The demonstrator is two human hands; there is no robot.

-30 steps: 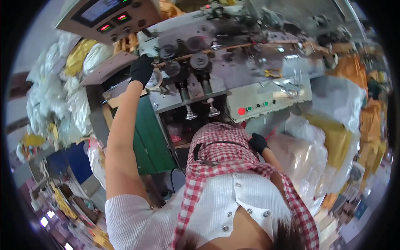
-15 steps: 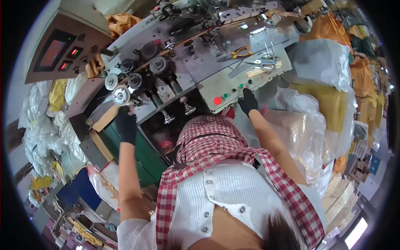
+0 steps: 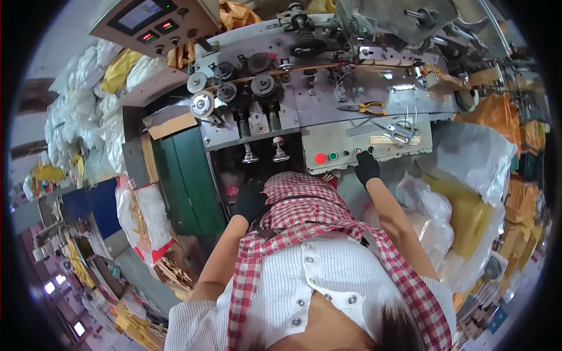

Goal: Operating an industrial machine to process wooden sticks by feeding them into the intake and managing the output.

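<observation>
My right hand, in a black glove, reaches to the front edge of a pale green control panel. A fingertip of it is at a green button, and it holds nothing that I can see. To the left on the same panel are a red button and another green button. Close to my lap is my left hand, also black-gloved, beside the red-and-white checked apron. Its fingers are dark and blurred against the machine's opening, so their pose cannot be made out.
Pliers with yellow handles, scissors and a ruler lie on the machine top. Rollers and a round metal knob stand at left, below a control box. Plastic-wrapped bundles crowd the right side.
My left hand has come away from the round metal knob, back and right to my lap. My right hand stays at the panel buttons. The view has turned and shifted.
</observation>
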